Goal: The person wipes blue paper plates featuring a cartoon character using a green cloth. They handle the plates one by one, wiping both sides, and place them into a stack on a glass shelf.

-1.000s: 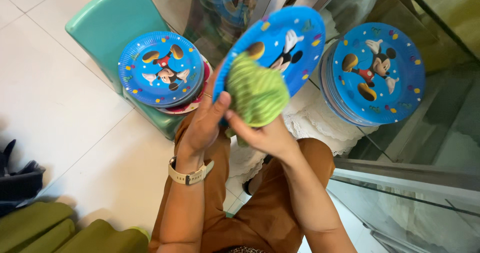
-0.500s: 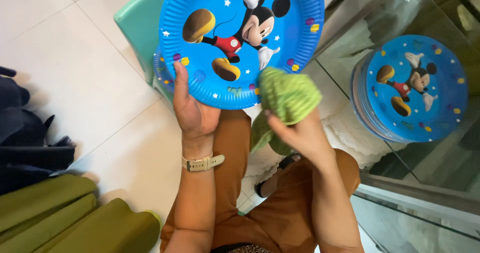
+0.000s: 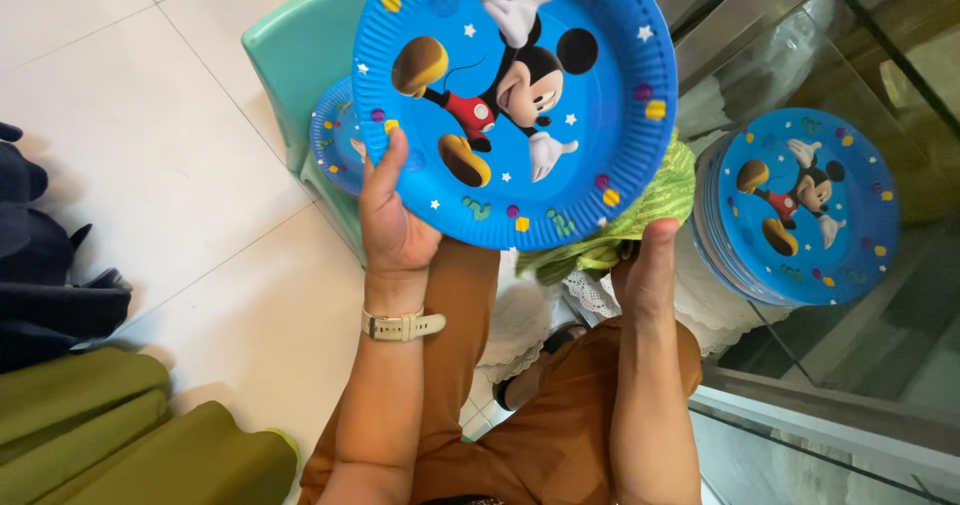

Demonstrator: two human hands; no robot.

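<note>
the blue paper plate (image 3: 515, 100), printed with a cartoon mouse and coloured dots round its fluted rim, is held up face-on to the camera above the person's lap; the left hand (image 3: 392, 220) grasps its lower left edge, thumb laid along the printed face, the other fingers hidden behind the plate; the right hand (image 3: 650, 265) is at the plate's lower right edge, thumb up against the rim, and it holds a bunched green cloth (image 3: 630, 227) that pokes out from behind the plate; whether its fingers also grip the plate itself i cannot tell; a pale wristwatch (image 3: 402, 325) sits on the left wrist; below are the person's knees in brown trousers (image 3: 560, 435); behind the left hand a teal plastic stool (image 3: 300, 60) carries another plate of the same kind (image 3: 335, 145), mostly covered; to the right a stack of matching blue plates (image 3: 795, 205) rests on white lace fabric (image 3: 700, 305) beside a glass surface (image 3: 880, 365); at the lower left lies olive-green fabric (image 3: 120, 435), dark clothing (image 3: 40, 265) above it, on a white tiled floor (image 3: 150, 145)
</note>
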